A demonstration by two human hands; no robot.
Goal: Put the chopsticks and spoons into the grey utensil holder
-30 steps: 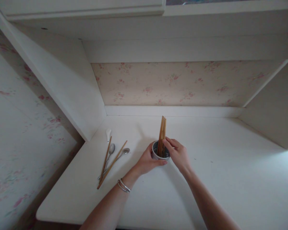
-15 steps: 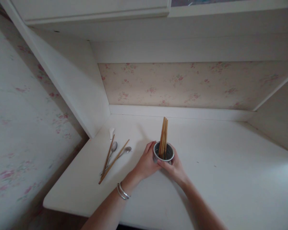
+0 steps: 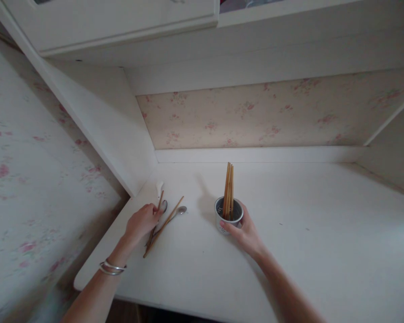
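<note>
My left hand [image 3: 143,222] is at the left cutlery, its fingertips closed in a pinch at the darker chopstick [image 3: 160,200], which still lies on the tabletop. A metal spoon [image 3: 164,206] lies against that chopstick, its handle partly hidden by my fingers. A lighter chopstick [image 3: 170,216] slants across another metal spoon [image 3: 182,210]. My right hand [image 3: 242,229] grips the right side of a metal cup with holes in its wall [image 3: 222,225], thumb at the front near the rim. Several wooden chopsticks [image 3: 228,190] stand upright in the cup.
A white spoon [image 3: 159,187] lies behind the cutlery, near the left side panel [image 3: 97,112]. The white tabletop [image 3: 289,269] runs back to a low ledge [image 3: 256,155]. Above hangs a white cabinet [image 3: 128,22]. Floral wallpaper [image 3: 13,179] covers the left wall.
My left hand has let go of the cup and moved left to the chopsticks and spoons. My right hand stays on the cup. The view has shifted slightly.
</note>
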